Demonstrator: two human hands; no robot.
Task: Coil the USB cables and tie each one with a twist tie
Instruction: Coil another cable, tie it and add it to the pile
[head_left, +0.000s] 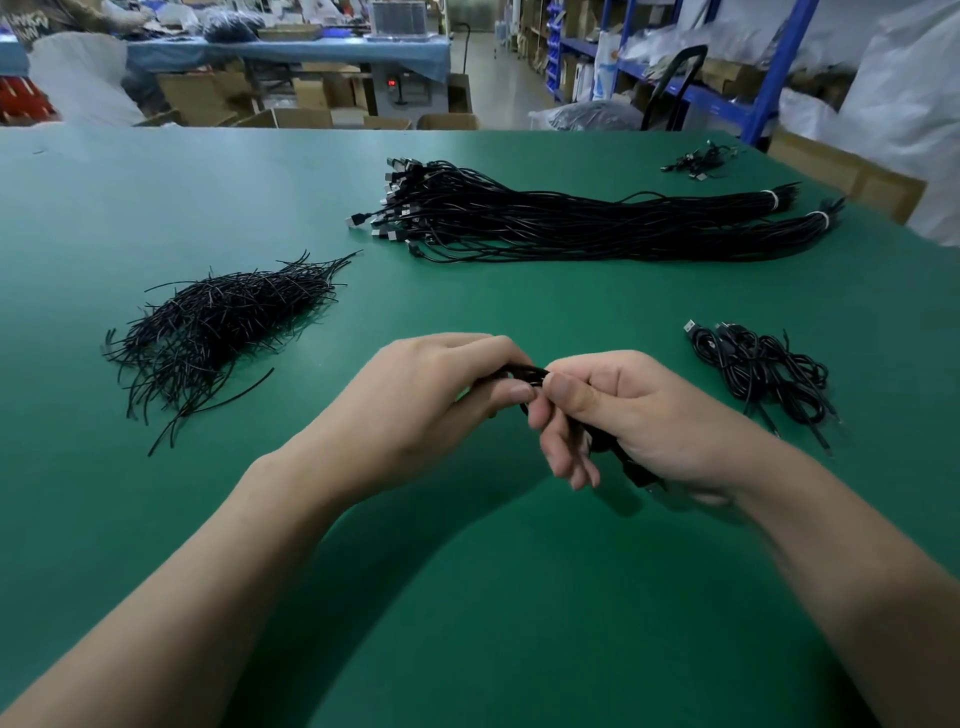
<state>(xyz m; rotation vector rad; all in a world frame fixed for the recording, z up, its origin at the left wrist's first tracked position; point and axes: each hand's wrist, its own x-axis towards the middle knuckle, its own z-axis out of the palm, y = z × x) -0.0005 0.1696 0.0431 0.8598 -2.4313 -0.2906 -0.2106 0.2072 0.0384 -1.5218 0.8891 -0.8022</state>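
Both forearms stretch from the near edge over the green table, hands meeting just above it at centre. Left hand: grip closed on a black cable, fingers curled round it, thumb tip pressed on top. Right hand: grip closed on the same cable, thumb & forefinger pinching it right beside the left thumb, other fingers loosely curled below. Thumbs nearly touch. Most of the cable is hidden inside the hands. A short stretch shows btwn them, and a dark plug pokes out under the right palm, blurred. Can't tell if a tie is on it.

Left of the hands, a bit farther: loose heap of black twist ties, a few strays lying toward the near side. Right of the hands, approx same depth: small heap of coiled cables, one silver plug end at its far-left corner. Both heaps sit apart from the hands.

Farther, centre to right: big bundle of long straight cables, plugs fanned at the left end, right ends cinched w/ two white bands. Far-right corner of the table: a small cluster of cables, detail unclear.

Beyond the far edge: cardboard boxes, another table w/ a blue cover, blue shelving at right, white bags far right.
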